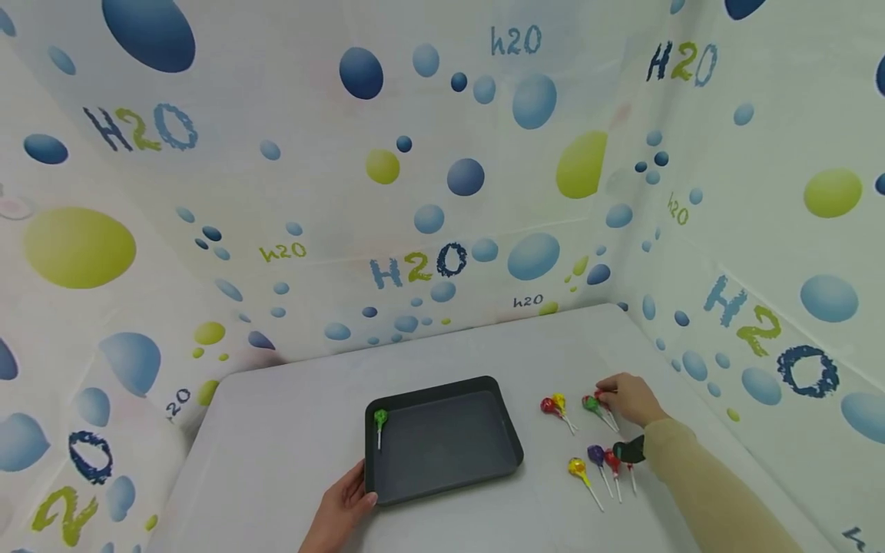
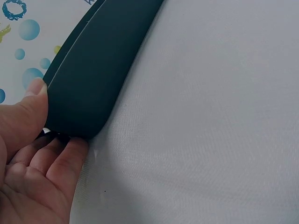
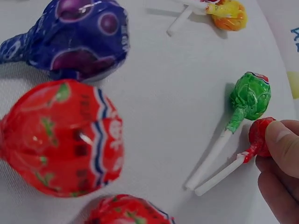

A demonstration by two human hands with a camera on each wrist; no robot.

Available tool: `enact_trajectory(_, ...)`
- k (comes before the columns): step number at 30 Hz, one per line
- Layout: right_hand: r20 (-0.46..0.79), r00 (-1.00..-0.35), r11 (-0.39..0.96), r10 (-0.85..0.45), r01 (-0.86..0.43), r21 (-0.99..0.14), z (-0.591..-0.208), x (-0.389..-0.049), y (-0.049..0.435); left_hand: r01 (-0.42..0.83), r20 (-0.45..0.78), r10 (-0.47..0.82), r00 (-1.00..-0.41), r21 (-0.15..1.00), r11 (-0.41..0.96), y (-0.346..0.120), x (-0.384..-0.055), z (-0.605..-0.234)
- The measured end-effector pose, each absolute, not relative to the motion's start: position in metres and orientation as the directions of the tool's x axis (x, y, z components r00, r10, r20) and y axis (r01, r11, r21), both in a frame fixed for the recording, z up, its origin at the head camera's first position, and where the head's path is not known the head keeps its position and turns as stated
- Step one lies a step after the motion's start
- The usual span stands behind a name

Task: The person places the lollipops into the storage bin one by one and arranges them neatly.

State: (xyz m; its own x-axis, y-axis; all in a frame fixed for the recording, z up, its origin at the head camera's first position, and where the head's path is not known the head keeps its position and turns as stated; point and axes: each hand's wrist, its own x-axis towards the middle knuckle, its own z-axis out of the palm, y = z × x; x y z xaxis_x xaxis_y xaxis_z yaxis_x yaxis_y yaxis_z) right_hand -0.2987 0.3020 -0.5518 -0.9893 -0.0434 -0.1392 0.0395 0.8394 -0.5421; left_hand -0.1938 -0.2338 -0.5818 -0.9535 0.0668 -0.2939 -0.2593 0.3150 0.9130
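My left hand (image 1: 340,511) grips the front left corner of a dark baking tray (image 1: 449,445). In the left wrist view the thumb lies on the rim and the fingers reach beneath the corner. A green lollipop (image 1: 380,417) lies inside the tray at its left end. To the right of the tray, my right hand (image 1: 629,398) pinches the head of a red lollipop (image 3: 259,135) between thumb and fingers. Its white stick points down to the left in the right wrist view. Beside it lies another green lollipop (image 3: 251,97), the sticks' ends close together.
A red lollipop (image 1: 548,405) and a yellow one (image 1: 559,402) lie together right of the tray. Nearer me are a yellow lollipop (image 1: 576,466), a purple one (image 1: 596,455) and red ones (image 1: 612,461), partly under my right wrist. Patterned sheeting (image 1: 429,177) surrounds the white table (image 1: 276,445).
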Motion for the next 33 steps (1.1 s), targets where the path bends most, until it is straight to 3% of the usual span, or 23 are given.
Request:
enact_trajectory(7,-0.076,-0.996,0.855,-0.04,0.005,-0.518,-0.536,-0.307,0.303,-0.268,-0.298,0.054,-0.953,0.913,0.308,-0.238,-0.188,-0.582)
enact_trajectory(18,-0.03,-0.998,0.799,-0.051,-0.023,-0.601,-0.506,-0.32,0.263,-0.268,-0.297,0.055,-0.953,0.916,0.297,-0.246,-0.181,-0.58)
enact_trajectory(23,0.0,-0.994,0.779,-0.107,-0.083,-0.622,-0.5,-0.33,0.206,-0.269,-0.296,0.061,-0.953,0.924,0.272,-0.246,-0.182,-0.578)
enact_trajectory(33,0.057,-0.933,0.7,-0.356,-0.306,-0.645,-0.512,-0.333,0.052,-0.252,-0.275,0.101,-0.956,0.948,0.194,-0.237,-0.183,-0.577)
